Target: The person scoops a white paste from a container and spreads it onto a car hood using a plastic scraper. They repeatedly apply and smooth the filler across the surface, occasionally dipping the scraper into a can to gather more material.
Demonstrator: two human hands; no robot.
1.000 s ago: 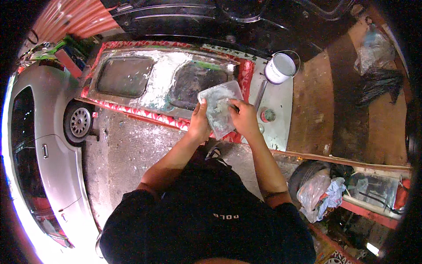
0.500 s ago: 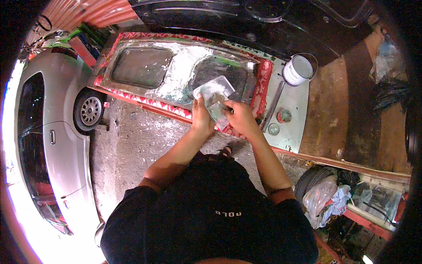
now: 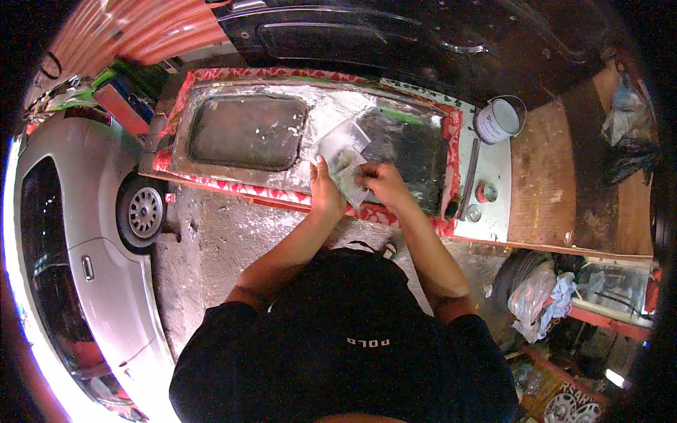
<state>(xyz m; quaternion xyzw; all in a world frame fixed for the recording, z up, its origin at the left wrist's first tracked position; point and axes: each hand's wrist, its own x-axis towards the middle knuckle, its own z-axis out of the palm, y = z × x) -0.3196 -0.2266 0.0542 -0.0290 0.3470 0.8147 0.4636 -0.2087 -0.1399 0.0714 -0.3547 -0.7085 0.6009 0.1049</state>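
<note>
In the head view, my left hand point(image 3: 326, 190) grips a translucent square board point(image 3: 352, 137) smeared with pale, greyish material, its thumb along the left side. My right hand point(image 3: 384, 185) is closed at the board's right side, pinching something small and flat that I cannot make out clearly. Both hands are over a long metal panel point(image 3: 243, 130) with two dark recessed sections and white, green and bare patches, lying on a red-and-white patterned backing point(image 3: 453, 141). Right of the panel are a long metal bar point(image 3: 469, 180), a small red-and-grey tin point(image 3: 485, 192) and a small clear round container point(image 3: 473, 212).
A white bucket point(image 3: 496, 120) stands at the bench's back right, before plywood point(image 3: 536, 183) and hanging plastic bags point(image 3: 624, 127). A silver car point(image 3: 95, 247) borders the left, dark bodywork point(image 3: 395, 35) the back. A tyre point(image 3: 515, 275) and bagged items point(image 3: 532, 299) sit lower right.
The bench and panel have shifted in view as my head moved. Since one second ago the board has tilted between my hands, and my right fingers have moved over it with the small item.
</note>
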